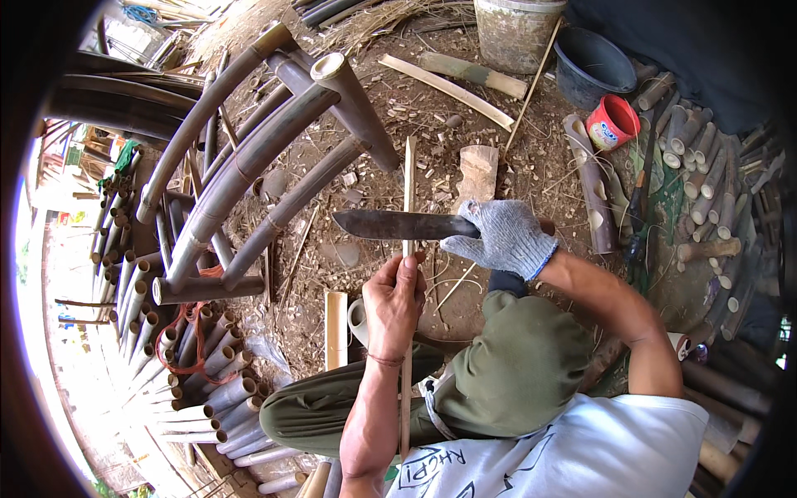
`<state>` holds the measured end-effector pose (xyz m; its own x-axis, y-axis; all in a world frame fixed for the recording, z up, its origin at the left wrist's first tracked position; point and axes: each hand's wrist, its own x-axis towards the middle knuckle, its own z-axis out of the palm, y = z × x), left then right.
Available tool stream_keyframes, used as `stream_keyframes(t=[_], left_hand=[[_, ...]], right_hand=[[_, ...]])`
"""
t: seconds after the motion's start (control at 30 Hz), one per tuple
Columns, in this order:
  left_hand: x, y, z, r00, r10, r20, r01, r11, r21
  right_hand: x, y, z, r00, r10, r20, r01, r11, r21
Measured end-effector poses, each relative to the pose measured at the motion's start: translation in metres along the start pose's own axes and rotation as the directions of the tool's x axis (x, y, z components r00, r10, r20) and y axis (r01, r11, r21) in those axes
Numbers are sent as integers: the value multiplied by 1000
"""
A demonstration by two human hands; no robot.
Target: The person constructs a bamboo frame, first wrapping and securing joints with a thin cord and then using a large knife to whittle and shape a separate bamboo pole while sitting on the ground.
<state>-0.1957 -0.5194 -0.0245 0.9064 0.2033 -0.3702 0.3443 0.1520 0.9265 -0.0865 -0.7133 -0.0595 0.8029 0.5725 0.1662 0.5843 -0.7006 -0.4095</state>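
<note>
My bare left hand (393, 300) is closed around a thin bamboo strip (409, 187), thumb on top. The strip runs upright through the picture, its lower end passing along my forearm towards my lap. In a grey knitted work glove, my right hand (508, 238) grips a machete, its handle hidden inside the fist. The dark, broad machete blade (398, 224) points left and lies across the strip just beyond my left thumb. A short wooden block (477, 173) stands on the ground beyond the gloved hand.
At the left stands a bamboo frame (224, 191) of thick dark poles. Cut bamboo tubes (224, 390) are stacked below it, and more (706, 166) lie at the right. A dark basin (591, 66), a red tub (613, 122) and a dirty white bucket (516, 37) stand far right. Chips litter the ground.
</note>
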Motion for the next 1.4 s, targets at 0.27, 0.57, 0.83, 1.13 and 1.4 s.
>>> stream_keyframes(t=[0.27,0.57,0.83,1.13,1.4], left_hand=[[-10,-3,0,1000,18,-19,-17,999,49],[-91,2,-53,977,-203,-71,204,979,16],[-11,274,-247,667,593,-451,-631,771,79],[91,235,-386,530,527,-664,-684,728,33],[138,183,-372,423,399,-814,-692,722,-5]], right_hand=[[1,8,9,997,-27,-67,27,1000,-2],[13,188,-18,776,609,-162,-527,768,364],[-67,152,129,586,794,158,-792,603,-91],[142,127,32,910,220,-350,-292,942,-167],[360,-122,19,650,-553,-521,640,768,-18]])
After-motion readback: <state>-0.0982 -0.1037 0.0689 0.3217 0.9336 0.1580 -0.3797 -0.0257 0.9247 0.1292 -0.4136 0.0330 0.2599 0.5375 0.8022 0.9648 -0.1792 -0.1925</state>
